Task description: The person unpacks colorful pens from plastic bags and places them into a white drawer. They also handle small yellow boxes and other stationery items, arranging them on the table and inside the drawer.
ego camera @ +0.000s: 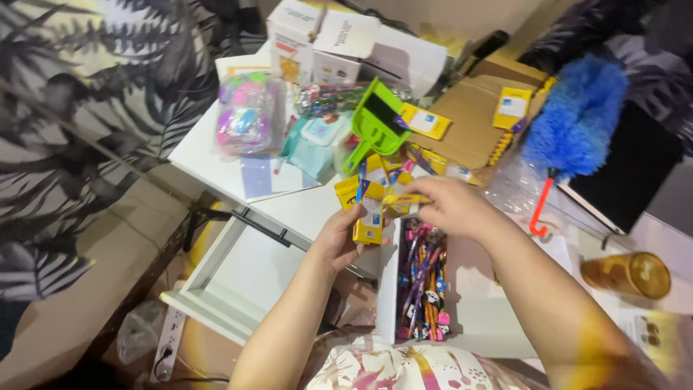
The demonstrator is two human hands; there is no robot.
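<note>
Hands [390, 217] gripping yellow packets [369, 217], pencil box [422, 282] below

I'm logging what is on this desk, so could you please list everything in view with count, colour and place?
small yellow box: one in the left grip, several more scattered on the desk behind it
yellow packet: one, pinched in the right grip, touching the box
pencils: many, mixed colours, in an open white box below the hands
dustpan: one, bright green, mid desk
duster: one, fluffy blue with a red handle, right side
clear bag of trinkets: one, pink and purple, left of the dustpan
white cartons: a few, at the back
cardboard box: one, brown, open flat
drawer: one, white, pulled open
tumbler: one, amber, far right
left hand: one
right hand: one
</note>
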